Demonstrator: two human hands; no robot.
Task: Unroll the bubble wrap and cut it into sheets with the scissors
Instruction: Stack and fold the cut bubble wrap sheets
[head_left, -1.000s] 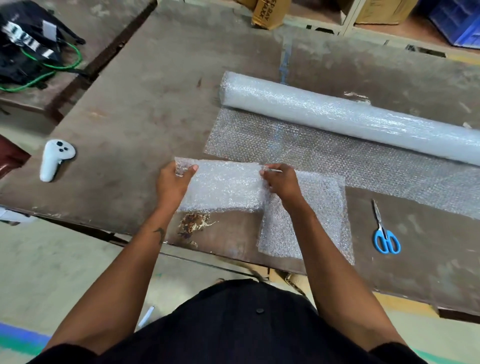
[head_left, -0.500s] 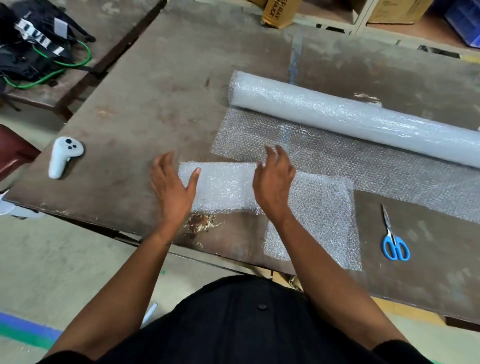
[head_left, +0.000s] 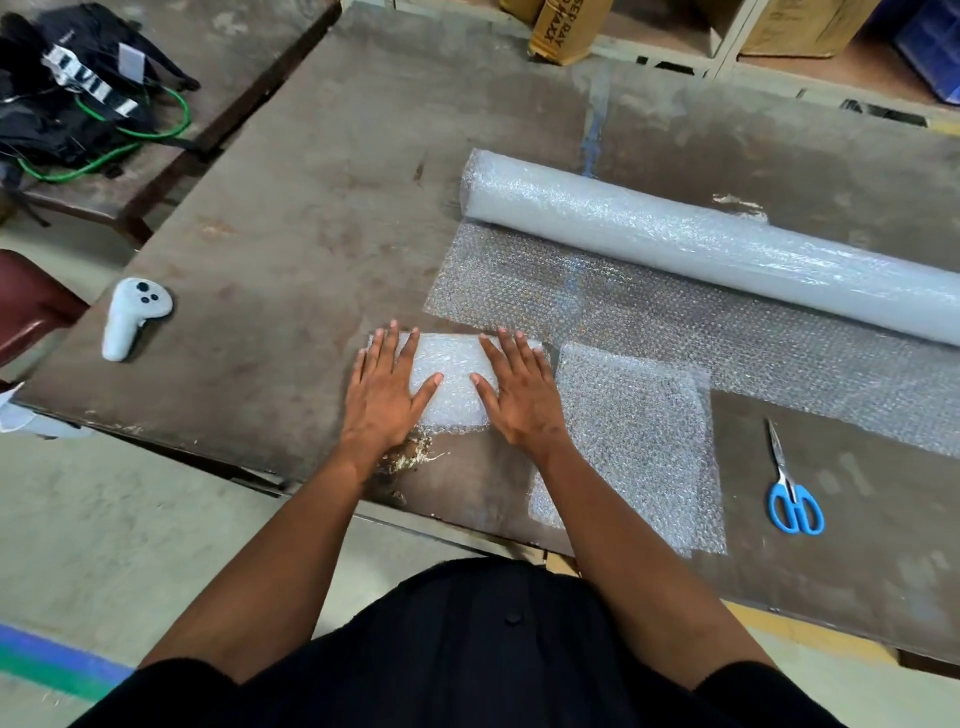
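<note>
My left hand (head_left: 382, 397) and right hand (head_left: 519, 397) lie flat, fingers straight and spread, pressing down on a folded sheet of bubble wrap (head_left: 449, 382). Neither hand curls round anything; the palms and fingers simply bear on the plastic, thumbs pointing toward each other across its middle. The folded sheet lies between and under both hands, near the front edge of the worn brown table (head_left: 311, 208).

Just beside my right hand, on its outer side, a second cut sheet (head_left: 639, 447) lies flat, its near end reaching the table edge. Beyond my fingertips, the unrolled length of wrap (head_left: 675, 317) spreads across the table, running up to the bubble wrap roll (head_left: 701, 244) farther out. The blue-handled scissors (head_left: 792, 493) lie well to the right of my right hand, blades closed, apart from both sheets. Well to the left of my left hand sits a white controller (head_left: 132, 317).
</note>
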